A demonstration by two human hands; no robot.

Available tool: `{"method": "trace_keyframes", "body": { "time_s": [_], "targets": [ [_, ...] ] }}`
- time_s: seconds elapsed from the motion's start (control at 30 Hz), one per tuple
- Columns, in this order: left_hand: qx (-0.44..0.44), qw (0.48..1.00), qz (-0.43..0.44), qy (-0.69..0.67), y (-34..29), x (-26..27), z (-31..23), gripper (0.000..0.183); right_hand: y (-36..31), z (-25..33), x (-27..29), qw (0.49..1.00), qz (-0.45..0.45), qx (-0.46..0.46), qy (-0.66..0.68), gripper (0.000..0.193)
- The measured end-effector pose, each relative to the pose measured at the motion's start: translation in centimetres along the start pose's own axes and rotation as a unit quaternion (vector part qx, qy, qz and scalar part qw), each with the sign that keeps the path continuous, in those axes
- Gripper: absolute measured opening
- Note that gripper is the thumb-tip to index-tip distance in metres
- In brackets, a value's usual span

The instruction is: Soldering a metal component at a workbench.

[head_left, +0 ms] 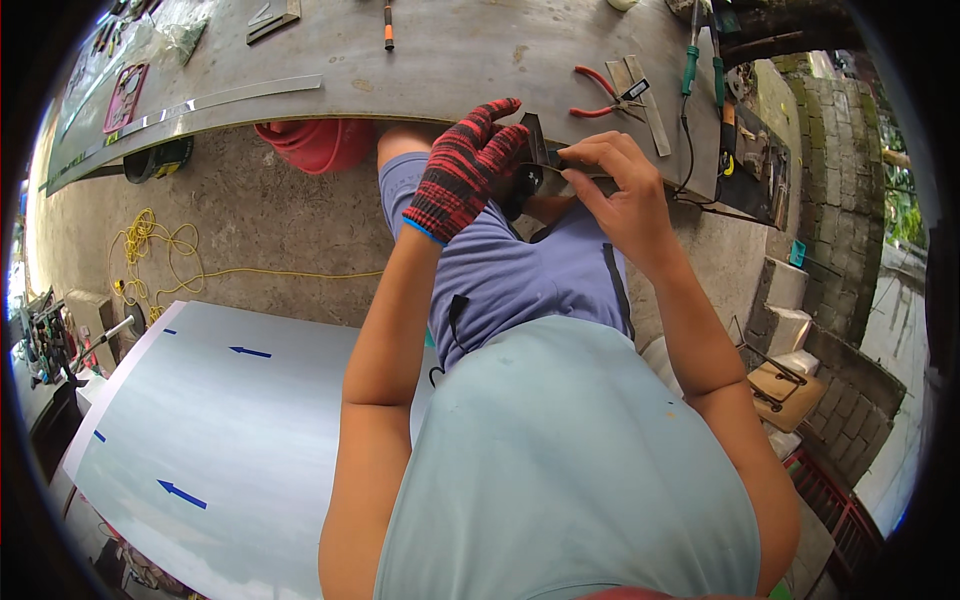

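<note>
My left hand (pixel 465 172), in a red and black striped knit glove, is at the front edge of the metal table. Its fingers are stretched out and apart, next to a dark metal fixture (pixel 534 138) that looks like a small vise or clamp. On the fixture's other side, my bare right hand (pixel 625 185) is closed, thumb and forefinger pinched together at a small thin part too hidden to name. Right of the fixture, pliers with red handles (pixel 594 92) lie on the table, beside flat metal strips (pixel 648 105).
On the table (pixel 450 60) lie a long shiny strip (pixel 250 90), an orange-handled tool (pixel 388 30), and green-handled corded tools (pixel 690 70). A red tub (pixel 318 145) stands beneath. A yellow cord (pixel 290 272) crosses the floor, near a large pale sheet (pixel 240 430) with blue arrows.
</note>
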State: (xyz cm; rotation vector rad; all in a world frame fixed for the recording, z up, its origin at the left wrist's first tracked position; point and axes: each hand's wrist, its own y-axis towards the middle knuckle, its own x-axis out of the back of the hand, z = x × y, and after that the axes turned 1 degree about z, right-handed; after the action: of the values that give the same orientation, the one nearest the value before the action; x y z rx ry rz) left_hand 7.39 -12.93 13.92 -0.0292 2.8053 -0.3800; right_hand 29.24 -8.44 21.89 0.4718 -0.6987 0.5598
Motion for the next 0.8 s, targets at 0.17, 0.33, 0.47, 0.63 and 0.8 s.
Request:
{"method": "trace_keyframes", "body": {
  "time_s": [0.17,0.33,0.47,0.63,0.8],
  "targets": [
    [0.005,0.999,-0.016,0.033,2.8,-1.1,1.0,0.040,-0.5,-2.3,-0.5,0.999,-0.005,-0.039,-0.015,0.023],
    [0.005,0.984,-0.048,0.174,5.7,-1.2,3.1,0.040,-0.9,-4.4,-0.7,0.997,-0.002,-0.073,-0.016,0.023],
    [0.052,0.976,-0.067,0.199,8.3,-1.2,4.2,0.039,-1.5,-6.7,-1.1,0.995,-0.003,-0.095,-0.017,0.022],
    [0.034,0.949,-0.078,0.304,11.4,-0.9,7.2,0.039,-1.6,-9.0,-1.8,0.994,-0.005,-0.111,-0.012,0.021],
    [0.026,0.925,-0.064,0.373,13.5,-1.4,7.4,0.041,-1.5,-11.1,-2.5,0.993,-0.005,-0.121,-0.008,0.019]
  ]
}}
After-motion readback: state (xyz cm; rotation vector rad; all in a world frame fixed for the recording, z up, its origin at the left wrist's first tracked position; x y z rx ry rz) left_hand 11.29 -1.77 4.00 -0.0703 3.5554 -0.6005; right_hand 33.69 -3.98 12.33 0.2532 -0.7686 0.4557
